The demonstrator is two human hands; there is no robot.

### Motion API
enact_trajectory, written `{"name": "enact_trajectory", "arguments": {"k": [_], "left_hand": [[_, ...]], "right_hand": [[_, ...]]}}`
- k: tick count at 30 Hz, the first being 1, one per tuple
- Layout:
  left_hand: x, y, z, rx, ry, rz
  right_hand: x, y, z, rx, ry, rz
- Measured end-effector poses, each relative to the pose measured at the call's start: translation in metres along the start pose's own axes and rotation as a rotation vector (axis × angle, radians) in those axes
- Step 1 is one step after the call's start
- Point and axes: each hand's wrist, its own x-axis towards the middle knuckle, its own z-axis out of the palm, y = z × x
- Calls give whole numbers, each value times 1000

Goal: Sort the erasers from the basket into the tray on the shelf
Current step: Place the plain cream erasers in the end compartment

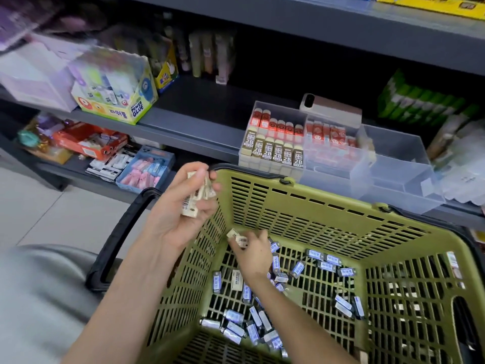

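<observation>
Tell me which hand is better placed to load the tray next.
Left. The left hand holds several cream erasers at the basket rim, nearest the tray; the right hand is deep in it, pinching another eraser.

Both arms reach forward: left hand (181, 214) raised, palm up, fingers curled round several erasers (195, 198); right hand (253, 254) lower, just beside it, back uppermost, forearm angled leftward, fingertips pinching an eraser (237, 237).

I see soft, even light, bright on the green basket (315, 214) at centre. The shelf recess (288, 61) at upper middle falls dark. The upper left and lower left smear with blur, and the frame edges bow.
</observation>
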Motion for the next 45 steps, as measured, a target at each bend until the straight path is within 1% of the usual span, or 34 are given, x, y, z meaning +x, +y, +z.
{"name": "enact_trajectory", "arguments": {"k": [2, 5, 8, 10, 12, 15, 16, 17, 19, 20, 23, 25, 28, 29, 31, 33, 34, 37, 39, 41, 43, 45], "left_hand": [[-1, 1, -2, -72, -8, 0], [-1, 1, -3, -97, -26, 5], [0, -1, -2, -26, -23, 32], [0, -3, 1, 60, -8, 43], [-1, -5, 5, 202, 39, 44], [-3, -18, 13, 597, 228, 39], [-5, -25, 14, 730, 293, 43], [-6, -32, 16, 848, 323, 45], [-9, -41, 23, 1032, 277, 12], [-10, -45, 28, 1091, 231, -22], [-5, -52, 47, 1194, 102, -115], [0, -60, 61, 1238, 38, -157], [7, -71, 76, 1262, 2, -148], [9, -74, 80, 1256, -8, -139], [14, -78, 87, 1187, -25, -154], [18, -81, 95, 1042, -12, -197], [21, -81, 100, 987, 2, -207], [30, -82, 115, 876, 13, -208], [36, -82, 125, 837, 7, -207], [42, -82, 132, 844, 2, -203], [49, -82, 139, 841, 6, -191], [54, -82, 144, 812, 13, -182]], "right_hand": [[-5, 3, 11, -83, 59, 4], [-2, 0, 17, -129, 83, 25], [3, -2, 16, -194, 64, 25], [2, -2, 8, -121, 44, 17], [-3, -3, -9, 60, 32, 3], [-14, -5, -51, 365, 20, -30], [-20, -5, -68, 474, 11, -18], [-26, -5, -85, 581, -2, 4], [-37, -4, -122, 721, 3, 13], [-43, -4, -139, 741, 27, -12], [-58, -5, -182, 655, 105, -167], [-64, -3, -199, 608, 126, -229], [-66, 6, -217, 624, 114, -235], [-66, 11, -223, 656, 96, -224], [-62, 21, -241, 795, 97, -183], [-53, 30, -266, 929, 191, -169], [-46, 35, -280, 948, 259, -173], [-19, 50, -317, 912, 428, -158], [5, 57, -334, 826, 481, -127], [32, 61, -343, 670, 486, -72], [59, 64, -348, 445, 466, -44], [81, 64, -350, 189, 439, -87]]}}
